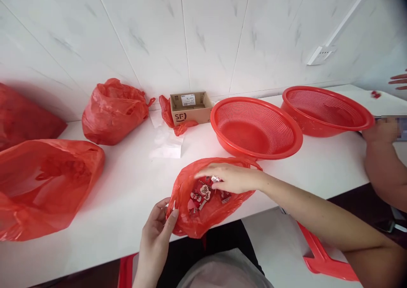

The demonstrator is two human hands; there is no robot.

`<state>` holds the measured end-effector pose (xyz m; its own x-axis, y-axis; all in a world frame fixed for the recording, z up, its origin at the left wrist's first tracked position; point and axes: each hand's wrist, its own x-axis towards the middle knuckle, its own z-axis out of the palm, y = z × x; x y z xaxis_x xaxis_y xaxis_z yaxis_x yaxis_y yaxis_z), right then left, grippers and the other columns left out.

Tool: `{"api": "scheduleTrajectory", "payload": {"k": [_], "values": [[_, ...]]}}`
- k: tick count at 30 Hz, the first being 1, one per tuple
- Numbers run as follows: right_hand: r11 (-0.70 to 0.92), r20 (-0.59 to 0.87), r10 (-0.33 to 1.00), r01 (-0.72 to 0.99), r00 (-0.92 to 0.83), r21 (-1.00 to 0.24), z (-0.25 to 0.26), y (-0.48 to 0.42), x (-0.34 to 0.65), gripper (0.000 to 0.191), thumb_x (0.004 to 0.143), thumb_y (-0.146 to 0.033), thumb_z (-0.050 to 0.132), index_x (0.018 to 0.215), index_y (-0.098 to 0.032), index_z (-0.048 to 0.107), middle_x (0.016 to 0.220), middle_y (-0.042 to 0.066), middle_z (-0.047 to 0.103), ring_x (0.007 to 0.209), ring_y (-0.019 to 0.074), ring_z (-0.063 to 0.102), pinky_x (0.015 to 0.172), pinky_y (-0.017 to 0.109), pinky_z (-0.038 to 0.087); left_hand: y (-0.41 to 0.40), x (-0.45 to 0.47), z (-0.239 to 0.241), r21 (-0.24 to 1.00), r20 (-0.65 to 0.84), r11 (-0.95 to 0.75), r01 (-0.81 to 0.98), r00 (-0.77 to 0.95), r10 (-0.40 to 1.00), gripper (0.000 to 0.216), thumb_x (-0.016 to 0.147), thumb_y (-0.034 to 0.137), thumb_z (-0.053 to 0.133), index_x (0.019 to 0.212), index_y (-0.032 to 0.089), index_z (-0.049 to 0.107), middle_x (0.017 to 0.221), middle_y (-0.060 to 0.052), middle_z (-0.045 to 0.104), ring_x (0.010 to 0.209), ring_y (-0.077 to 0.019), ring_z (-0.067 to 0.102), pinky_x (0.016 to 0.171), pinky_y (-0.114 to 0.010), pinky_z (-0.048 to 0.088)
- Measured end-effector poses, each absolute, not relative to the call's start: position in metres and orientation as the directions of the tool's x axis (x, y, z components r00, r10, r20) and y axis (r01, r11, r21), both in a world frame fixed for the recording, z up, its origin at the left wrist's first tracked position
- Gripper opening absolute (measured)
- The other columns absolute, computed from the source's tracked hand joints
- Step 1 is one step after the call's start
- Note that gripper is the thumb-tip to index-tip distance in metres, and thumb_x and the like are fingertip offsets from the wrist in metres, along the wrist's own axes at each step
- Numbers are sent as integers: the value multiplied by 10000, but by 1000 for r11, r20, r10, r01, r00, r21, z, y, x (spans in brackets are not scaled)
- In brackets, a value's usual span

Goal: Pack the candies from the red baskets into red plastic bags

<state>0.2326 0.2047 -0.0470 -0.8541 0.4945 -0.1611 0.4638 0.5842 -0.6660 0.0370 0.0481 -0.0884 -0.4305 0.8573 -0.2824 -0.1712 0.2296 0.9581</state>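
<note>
A small red plastic bag (203, 214) lies open at the near edge of the white counter (127, 186), with several red wrapped sweets (202, 195) inside. My left hand (157, 228) grips the bag's left rim between thumb and fingers. My right hand (227, 178) reaches into the bag's mouth from the right, its fingers curled over the sweets and pinching a small wrapped one.
Two red mesh baskets (254, 127) (324, 110) stand behind the bag. A small cardboard box (190, 107) sits by the tiled wall. Larger red bags (111, 110) (44, 186) lie left. Another person's arm (381, 165) and hand (399, 80) are at right.
</note>
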Motion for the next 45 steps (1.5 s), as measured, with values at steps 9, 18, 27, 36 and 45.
{"api": "scheduleTrajectory", "payload": {"k": [9,18,27,36,45], "values": [[517,-20,690,512,-723,-686,-42,201,254,559,918,-213,518,1448,-363,424,1493,-30,463,1344,203,461,1115,392,384,41,32,-89,931,-334,226,-287,-422,843,439,710,494,761,1029,225,625,614,47,542,579,-118,508,550,-209,453],[647,68,653,509,-754,-568,-78,164,238,342,918,-237,579,1253,-274,637,1391,77,547,1280,232,501,1065,394,422,42,31,-86,944,-310,220,-246,-434,846,365,714,502,762,826,183,628,534,67,404,510,-71,347,478,-164,316],[604,-113,754,751,-647,-266,-89,194,234,375,924,-106,409,1219,-168,633,1161,140,681,1031,278,650,875,390,490,39,23,-79,938,-322,207,-277,-483,814,356,714,496,763,853,210,604,521,86,363,459,-63,267,419,-169,238],[589,-150,741,741,-654,-323,-88,186,249,436,805,-199,631,1235,-162,575,1230,155,629,1092,311,604,868,391,486,51,30,-81,958,-251,154,-242,-451,857,357,734,495,751,869,209,585,511,77,393,520,-82,329,505,-175,283],[606,-256,648,689,-717,-397,-79,202,273,852,736,14,469,1488,-371,359,1450,43,507,1146,270,607,846,358,500,64,30,-80,960,-214,100,-260,-461,861,321,745,459,742,872,209,584,513,76,391,524,-88,349,518,-182,315]]}}
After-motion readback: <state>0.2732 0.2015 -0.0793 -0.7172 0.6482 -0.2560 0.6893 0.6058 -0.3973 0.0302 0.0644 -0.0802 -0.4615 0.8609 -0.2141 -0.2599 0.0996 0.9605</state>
